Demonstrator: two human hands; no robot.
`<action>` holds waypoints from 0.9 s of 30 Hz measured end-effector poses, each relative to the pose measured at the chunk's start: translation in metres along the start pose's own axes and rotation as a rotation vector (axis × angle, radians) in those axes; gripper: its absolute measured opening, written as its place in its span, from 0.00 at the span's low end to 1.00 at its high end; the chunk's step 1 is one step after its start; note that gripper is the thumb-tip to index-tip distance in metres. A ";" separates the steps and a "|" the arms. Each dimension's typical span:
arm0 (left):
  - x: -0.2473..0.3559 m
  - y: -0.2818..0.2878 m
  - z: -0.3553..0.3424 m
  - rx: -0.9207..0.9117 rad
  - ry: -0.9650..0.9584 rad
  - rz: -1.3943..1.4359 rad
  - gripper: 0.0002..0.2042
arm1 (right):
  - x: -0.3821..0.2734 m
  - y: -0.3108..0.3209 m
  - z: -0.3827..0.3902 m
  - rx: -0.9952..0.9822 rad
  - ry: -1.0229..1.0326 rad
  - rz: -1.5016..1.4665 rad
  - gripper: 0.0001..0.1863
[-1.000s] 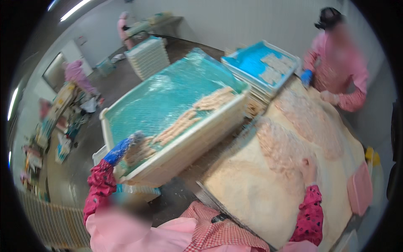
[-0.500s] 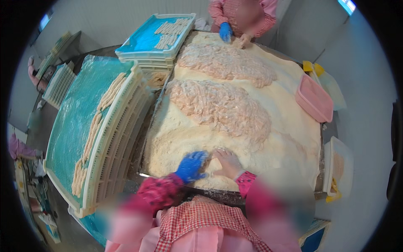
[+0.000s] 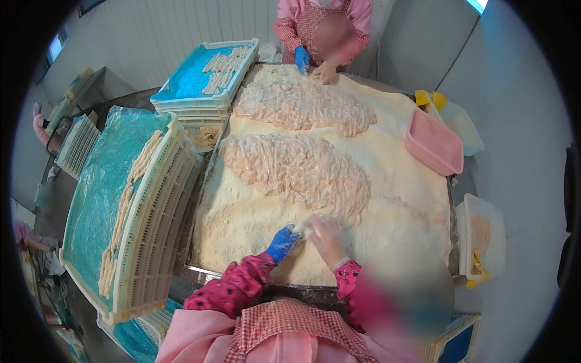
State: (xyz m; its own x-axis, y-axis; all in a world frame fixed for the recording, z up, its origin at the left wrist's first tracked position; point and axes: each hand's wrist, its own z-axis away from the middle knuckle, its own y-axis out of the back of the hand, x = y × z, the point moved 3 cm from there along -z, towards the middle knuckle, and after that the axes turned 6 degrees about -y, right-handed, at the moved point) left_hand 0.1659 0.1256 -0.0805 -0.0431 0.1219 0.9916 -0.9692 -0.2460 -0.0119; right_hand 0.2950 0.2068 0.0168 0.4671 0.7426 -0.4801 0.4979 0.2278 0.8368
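Flat a moment ago, curled now
The left hand (image 3: pixel 282 244), gone from the teal-lined tray (image 3: pixel 97 209), bends its fingers near the right hand (image 3: pixel 327 241).

Blue-gloved left fingers (image 3: pixel 289 233), right fingers (image 3: pixel 318 227) just beside, pale powder (image 3: pixel 239 233) beneath, pinkish strips (image 3: pixel 296 169) beyond

1. you are looking through a wide fisheye camera worn on your head, the left one of two set side by side.
2. it faces steeply down and forward: your apron (image 3: pixel 293 317) fills the lower edge, the person (image 3: pixel 315 30) opposite stands at the top.
3. it sits near enough to show the whole table (image 3: pixel 203 273).
4. its sweep reaches the trays (image 3: pixel 154 242) leftward and the wall (image 3: pixel 520 199) rightward, inside a dark curved border.
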 end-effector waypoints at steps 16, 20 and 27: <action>0.127 0.127 0.112 0.398 -0.010 1.079 0.24 | -0.001 -0.023 -0.159 -0.043 0.048 0.027 0.13; 0.216 0.234 0.164 0.709 -0.379 0.950 0.25 | 0.068 -0.049 -0.175 -0.291 0.150 0.083 0.11; 0.186 0.381 0.385 0.988 0.222 -0.186 0.27 | 0.033 -0.051 -0.196 -0.341 0.461 0.370 0.07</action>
State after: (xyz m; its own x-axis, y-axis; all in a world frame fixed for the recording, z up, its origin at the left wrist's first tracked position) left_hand -0.1182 -0.3159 0.1494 -0.0537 0.3894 0.9195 -0.3376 -0.8737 0.3503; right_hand 0.1414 0.3433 0.0100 0.1654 0.9850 -0.0483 0.0716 0.0368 0.9968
